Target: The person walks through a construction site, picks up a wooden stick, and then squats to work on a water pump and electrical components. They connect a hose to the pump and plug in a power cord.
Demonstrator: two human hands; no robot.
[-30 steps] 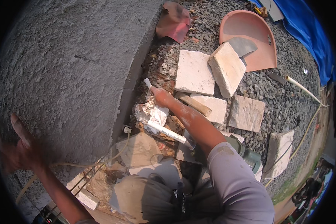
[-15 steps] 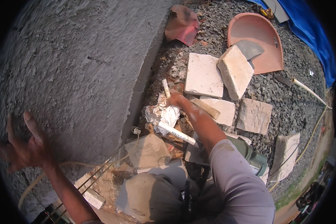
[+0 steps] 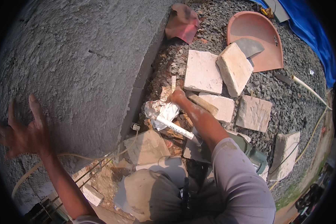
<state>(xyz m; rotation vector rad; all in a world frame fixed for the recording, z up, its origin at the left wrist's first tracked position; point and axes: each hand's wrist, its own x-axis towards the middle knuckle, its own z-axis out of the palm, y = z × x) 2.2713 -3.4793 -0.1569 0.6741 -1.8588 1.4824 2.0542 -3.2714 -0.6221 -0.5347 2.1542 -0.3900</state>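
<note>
My left hand (image 3: 25,130), fingers spread, is at the rough grey plastered surface (image 3: 86,71) on the left; whether the palm touches it I cannot tell. My right hand (image 3: 177,96) is closed around a narrow whitish strip with dark marks (image 3: 173,82), whose end sticks up past the fingers; its exact kind is unclear. Just below that hand lies crumpled white paper or plastic (image 3: 168,112). A white plastic pipe (image 3: 177,128) slants out of the crumpled wrapping, down and right toward my forearm. Beside my right wrist is a short wooden piece (image 3: 203,103).
Pale stone slabs (image 3: 203,72) lie on grey gravel (image 3: 280,97) to the right. Behind them are a pinkish curved pan (image 3: 255,30) and a blue tarp (image 3: 313,41). A dark green power tool (image 3: 257,156) lies under my right arm. A yellowish cord (image 3: 76,155) crosses below my left hand.
My right hand has turned, swinging the marked strip from a leftward tilt to nearly upright and slightly right. My left hand has shifted a little upward along the grey surface.
</note>
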